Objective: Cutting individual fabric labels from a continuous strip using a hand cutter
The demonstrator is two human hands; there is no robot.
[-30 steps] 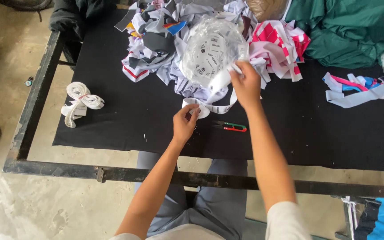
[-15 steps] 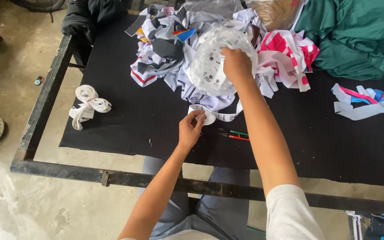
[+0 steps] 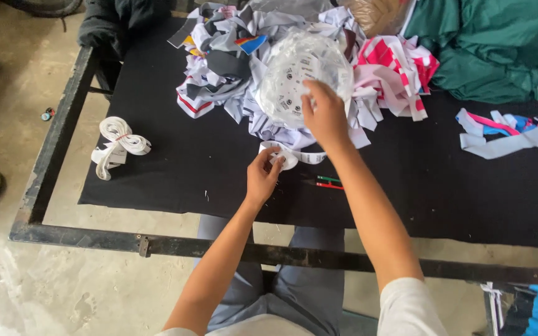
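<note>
A small roll of white label tape is pinched between the closed fingers of the left hand, low on the black table. The right hand is closed on the clear bag of labels, the tape running from it. Winding appears in hand; further slack needs drawing. Green-and-red snips lie just beside.

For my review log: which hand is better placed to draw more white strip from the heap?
Probably the right hand: it already rests on the clear bag of strips atop the heap. The left hand is occupied, pinching the small white roll.
</note>
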